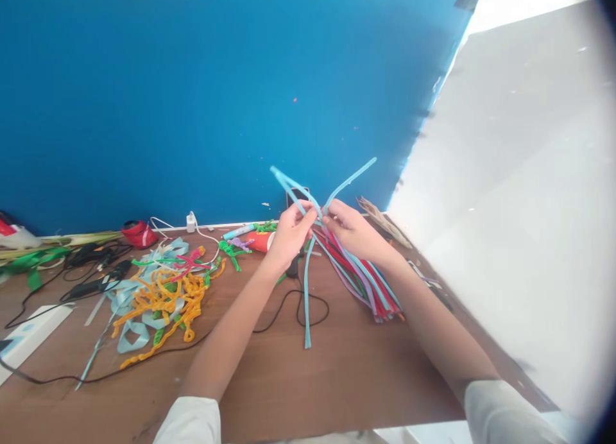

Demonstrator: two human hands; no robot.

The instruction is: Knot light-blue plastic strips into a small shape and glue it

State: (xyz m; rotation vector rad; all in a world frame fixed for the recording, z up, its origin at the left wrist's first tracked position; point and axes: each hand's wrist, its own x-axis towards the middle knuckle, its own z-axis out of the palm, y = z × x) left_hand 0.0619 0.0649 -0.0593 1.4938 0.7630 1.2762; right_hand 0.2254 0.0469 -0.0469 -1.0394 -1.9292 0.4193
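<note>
Several light blue pipe cleaners point(308, 303) cross between my two hands, their ends sticking out up left, up right and straight down. My left hand point(294, 229) pinches them near the crossing with thumb and forefinger. Close beside it, my right hand point(350, 224) is closed on the pipe cleaners at the same crossing. Below my right hand and forearm lies a bundle of pipe cleaners point(368, 283) in red, purple, green and light blue. The exact join at the fingertips is partly hidden by my fingers.
Left on the brown table point(289, 392) lie a tangle of orange pipe cleaners point(168, 296), light blue ribbon point(132, 335), black cables and a white power strip point(36, 335). A red container point(260, 241) and a blue marker point(238, 231) are near the blue wall point(216, 97). Dried husks point(385, 222) lie at right.
</note>
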